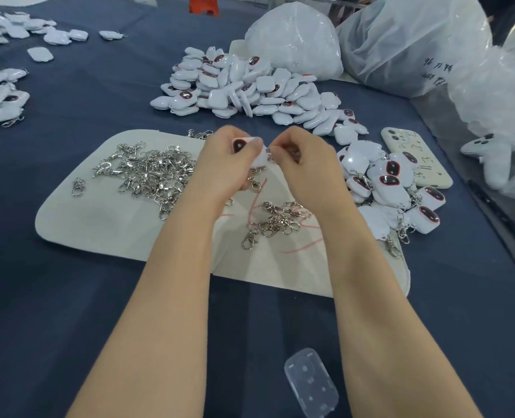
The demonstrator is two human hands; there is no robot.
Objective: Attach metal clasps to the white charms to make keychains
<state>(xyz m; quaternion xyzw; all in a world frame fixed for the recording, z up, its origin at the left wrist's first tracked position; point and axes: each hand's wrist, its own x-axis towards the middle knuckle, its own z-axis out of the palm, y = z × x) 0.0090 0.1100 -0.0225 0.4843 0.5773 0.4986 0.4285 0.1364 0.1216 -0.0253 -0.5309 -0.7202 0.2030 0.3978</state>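
Head camera is looking down on a bench point(69, 297) covered in dark blue cloth, where a scatter of charms point(0, 98) is lying at the far left, well apart from the work. Nearer the middle a pale mat point(99, 230) is sitting under the metal parts, probably to keep them from sliding and to make them easy to see. On its left half a tangled pile of clasps point(150, 173) is lying within easy reach. The left hand point(226, 164) is gripping a white charm point(244, 146) just above the mat, fingers curled round it with the dark patch facing up, which seems to be steadying the charm's edge toward the other hand. Behind both hands a big heap of bare charms point(250, 86) is waiting as stock. Touching the held charm's edge, a clasp ring point(270, 152) is being pinched by the right hand point(301, 164), fingertips closed tightly on it; this looks like the joining step itself, though the exact link is too small to tell. Below the right wrist a smaller cluster of clasps point(277, 220) is resting on the mat. Farther right, finished keychains point(392, 188) are piling up at the mat's edge, kept apart from the bare stock, just beside a phone point(416, 158). Crumpled plastic bags point(401, 40) are standing along the far right.
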